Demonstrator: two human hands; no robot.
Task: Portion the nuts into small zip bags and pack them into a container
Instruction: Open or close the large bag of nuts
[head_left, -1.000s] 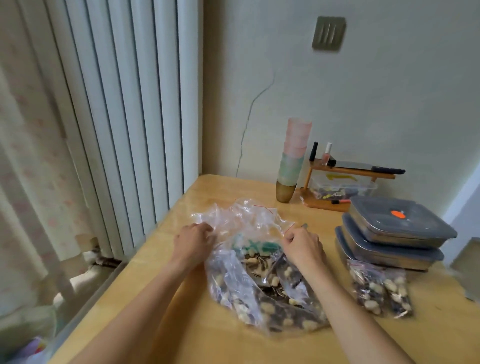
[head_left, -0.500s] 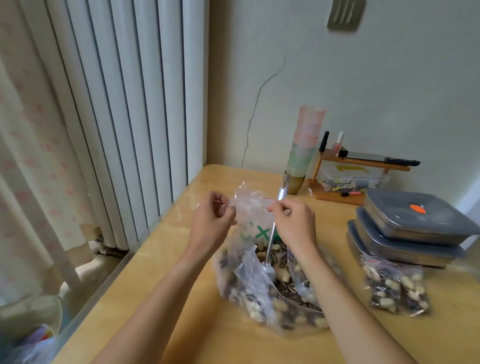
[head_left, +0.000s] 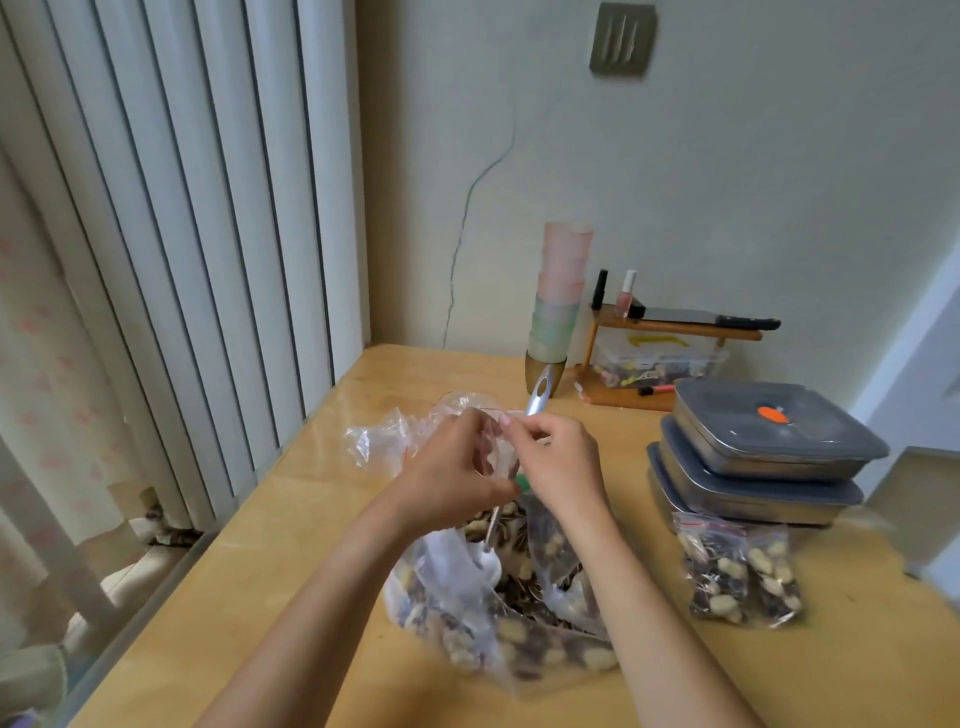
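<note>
Both hands sit mid-frame over the big nut bag (head_left: 498, 623), which lies open on the wooden table (head_left: 291, 571) at lower centre. Left hand (head_left: 447, 478) and right hand (head_left: 558, 467) both pinch a small empty zip bag (head_left: 493, 447) between them, fingers curled on its mouth. I read this as prying the seal apart before filling. A scoop (head_left: 511, 478) stands in the nuts, handle poking up behind the right hand; I can't tell whether that hand also grips it or it just leans there.

How I'd run the step: keep the pinch right on the two lips of the zip, pull apart evenly, don't tear the film. Hold the mouth directly above the big bag so spills fall back in. Once open, let the left hand keep it wide and free the right for the scoop.

Two filled zip bags (head_left: 737, 571) lie at right of frame, just in front of the stacked lidded containers (head_left: 769, 447), lids on, so packing is not yet started as far as I can judge.
</note>
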